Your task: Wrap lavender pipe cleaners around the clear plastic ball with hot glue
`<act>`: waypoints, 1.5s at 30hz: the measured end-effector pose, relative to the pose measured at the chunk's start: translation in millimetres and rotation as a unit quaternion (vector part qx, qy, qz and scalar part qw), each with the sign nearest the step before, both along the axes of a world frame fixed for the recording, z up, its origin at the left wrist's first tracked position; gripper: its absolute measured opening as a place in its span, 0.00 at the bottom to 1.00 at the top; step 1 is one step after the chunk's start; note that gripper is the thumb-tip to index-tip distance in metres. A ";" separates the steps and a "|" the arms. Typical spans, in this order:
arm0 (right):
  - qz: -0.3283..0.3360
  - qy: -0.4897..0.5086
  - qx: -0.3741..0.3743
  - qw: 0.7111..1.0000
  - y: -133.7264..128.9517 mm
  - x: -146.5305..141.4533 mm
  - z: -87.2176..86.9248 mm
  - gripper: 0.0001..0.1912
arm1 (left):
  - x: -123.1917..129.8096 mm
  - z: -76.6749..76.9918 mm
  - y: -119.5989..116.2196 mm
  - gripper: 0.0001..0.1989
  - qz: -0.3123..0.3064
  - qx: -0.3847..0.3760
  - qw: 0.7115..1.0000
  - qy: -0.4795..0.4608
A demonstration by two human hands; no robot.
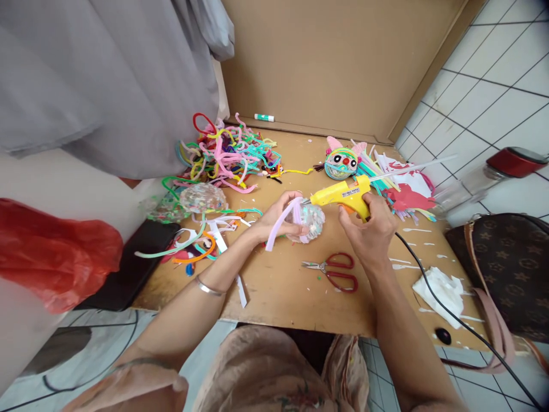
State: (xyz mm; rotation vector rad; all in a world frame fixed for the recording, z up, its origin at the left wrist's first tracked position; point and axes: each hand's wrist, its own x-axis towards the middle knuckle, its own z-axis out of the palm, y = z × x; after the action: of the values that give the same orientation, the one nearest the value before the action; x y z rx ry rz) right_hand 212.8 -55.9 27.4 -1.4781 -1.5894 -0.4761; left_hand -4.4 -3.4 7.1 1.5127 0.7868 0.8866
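Observation:
My left hand (278,220) holds a clear, bumpy plastic ball (314,222) above the wooden table. A lilac pipe cleaner (279,224) lies against the ball and hangs down over my fingers. In my right hand (372,229) is a yellow glue gun (343,193), its nozzle at the top of the ball by the lilac strip. A clear glue stick (414,167) juts from the gun's back. Below the ball, red-handled scissors (338,272) lie on the table. Behind the gun sits a finished-looking colourful ball with pink ears (341,162).
Tangled pipe cleaners (231,151) heap at the back left, with more clear balls (202,198) in front. Paper scraps (242,290) lie nearby. At the right are a white tissue (440,292), a black cord (450,312), a brown bag (510,274) and a red-lidded bottle (514,166).

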 end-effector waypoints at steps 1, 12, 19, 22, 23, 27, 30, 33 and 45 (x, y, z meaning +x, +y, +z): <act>0.001 -0.002 0.002 1.000 0.0 -0.2 -0.2 0.14 | 0.0 0.0 -0.2 0.38 0.000 0.000 1.000 0.001; 0.016 0.001 0.003 1.000 -0.8 -0.4 0.6 0.13 | -0.3 0.1 -0.8 0.38 -0.025 -0.019 1.000 -0.003; 0.017 -0.015 0.022 1.000 0.2 1.3 0.4 0.12 | -1.3 0.5 -1.0 0.38 -0.034 -0.019 0.999 0.007; 0.022 -0.019 0.037 0.999 1.2 2.2 -0.8 0.12 | -1.7 1.2 -1.5 0.39 -0.037 -0.025 0.999 0.015; 0.025 -0.020 0.041 0.999 1.4 2.4 -1.0 0.12 | -1.8 1.5 -1.6 0.39 -0.037 -0.025 0.999 0.016; 0.024 -0.027 0.046 0.998 1.4 3.1 -1.1 0.12 | -1.2 2.4 -2.3 0.38 -0.032 -0.023 0.999 0.011; 0.026 -0.028 0.052 0.998 1.2 3.3 -0.4 0.12 | -0.8 2.9 -2.5 0.38 -0.033 -0.030 0.999 0.009; 0.030 -0.026 0.053 0.998 1.1 3.3 0.1 0.12 | -0.9 2.9 -2.7 0.38 -0.031 -0.028 0.999 0.004; 0.048 -0.025 0.043 0.998 -0.7 4.5 0.8 0.11 | -1.2 0.6 -0.5 0.38 -0.035 -0.022 0.999 0.011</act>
State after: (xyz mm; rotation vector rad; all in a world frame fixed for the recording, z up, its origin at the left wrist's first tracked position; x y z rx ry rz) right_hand 217.3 -56.6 28.2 -1.3268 -1.6512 -0.5241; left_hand -5.7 -3.8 7.7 1.5044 0.7604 0.7960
